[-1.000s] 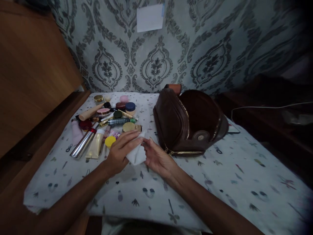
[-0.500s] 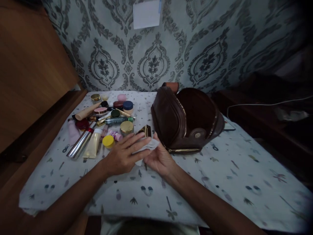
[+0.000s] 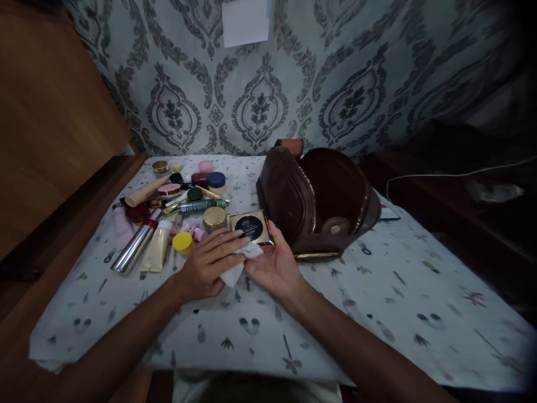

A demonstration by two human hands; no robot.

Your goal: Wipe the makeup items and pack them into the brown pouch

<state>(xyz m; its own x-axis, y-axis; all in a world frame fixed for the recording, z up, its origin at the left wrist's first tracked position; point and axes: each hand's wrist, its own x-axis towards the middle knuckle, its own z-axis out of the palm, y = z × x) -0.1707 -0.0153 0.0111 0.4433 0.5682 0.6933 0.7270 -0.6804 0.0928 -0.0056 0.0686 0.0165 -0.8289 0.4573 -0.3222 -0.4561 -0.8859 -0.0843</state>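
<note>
A gold, square-edged makeup compact [image 3: 250, 225] with a dark round label rests in my right hand [image 3: 277, 264], its thumb along the right edge. My left hand [image 3: 207, 267] pinches a white wipe [image 3: 233, 273] against the compact's near side. The wipe hangs down between the two hands. Just beyond my left hand stand a gold-lidded jar [image 3: 214, 218] and a yellow-lidded pot [image 3: 182, 243]. A brown zippered bag [image 3: 289, 201] sits open right behind my right hand.
Several cosmetics lie on the left, among them a silver tube [image 3: 136, 246], a cream tube [image 3: 157, 246] and a blue-lidded jar [image 3: 217, 182]. The patterned cloth [image 3: 369, 336] covers the table. A wooden panel [image 3: 59, 123] rises at left; a white cable [image 3: 453, 174] runs at right.
The compact has turned so its flat labelled face now shows, where before mostly its edge was visible. The wipe has slid lower, toward me. The view has shifted slightly.
</note>
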